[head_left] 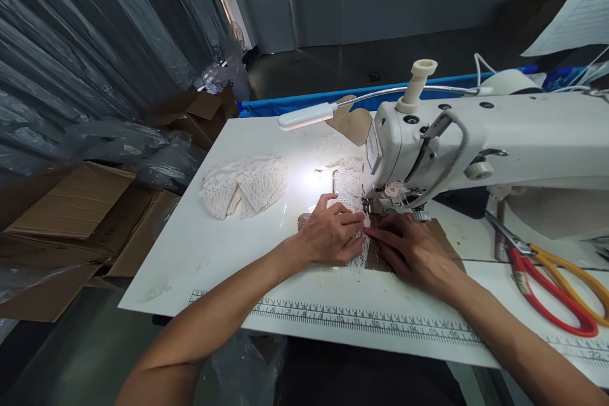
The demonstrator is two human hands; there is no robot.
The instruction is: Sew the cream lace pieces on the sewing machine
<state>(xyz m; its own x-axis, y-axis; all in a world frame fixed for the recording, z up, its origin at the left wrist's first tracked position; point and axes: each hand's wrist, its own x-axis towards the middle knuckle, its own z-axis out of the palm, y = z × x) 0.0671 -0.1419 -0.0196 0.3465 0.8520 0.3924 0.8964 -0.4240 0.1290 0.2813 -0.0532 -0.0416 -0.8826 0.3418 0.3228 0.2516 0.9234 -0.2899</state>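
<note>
A white sewing machine point(499, 133) stands on the white table point(200, 247). Under its presser foot point(375, 206) lies a strip of cream lace point(358, 257) on a brown piece of fabric point(442, 238). My left hand point(333, 231) lies flat on the lace just left of the needle, fingers pointing right. My right hand point(412, 250) presses down on the brown fabric right of the lace, fingertips meeting those of the left hand below the foot. More lace point(340, 158) trails behind the machine.
A pile of cream lace pieces point(245, 184) sits at the table's left. Red- and yellow-handled scissors point(552, 279) lie at the right. A gooseneck lamp point(307, 116) lights the work. A ruler strip point(333, 314) edges the table. Cardboard boxes point(71, 216) stand on the floor left.
</note>
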